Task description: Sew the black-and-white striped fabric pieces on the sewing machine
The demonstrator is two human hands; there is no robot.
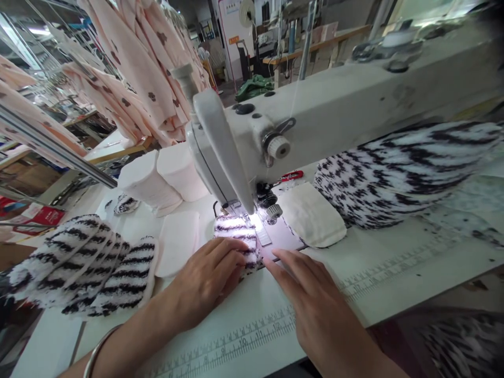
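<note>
A small fluffy black-and-white striped fabric piece [233, 231] lies under the lit needle area of a white sewing machine [220, 142]. My left hand [210, 275] rests on the near part of this piece, fingers bent and pressed together on it; its thumb is mostly hidden. Beside the piece's right edge is my right hand [315, 299], its fingers stretched out with nothing in them. The index fingertip is close to the edge, and I cannot tell whether it touches. A cream rounded piece with a dark fuzzy edge [315, 215] lies right of the needle.
Striped fluffy pieces [114, 273] are heaped at left, near a single pale pad [178, 244] and two pale stacks [149, 181]. Red snips [291, 176] lie behind the needle. Spotted plush fabric [394, 173] bulges under the machine arm. A printed ruler [244, 341] runs along the front.
</note>
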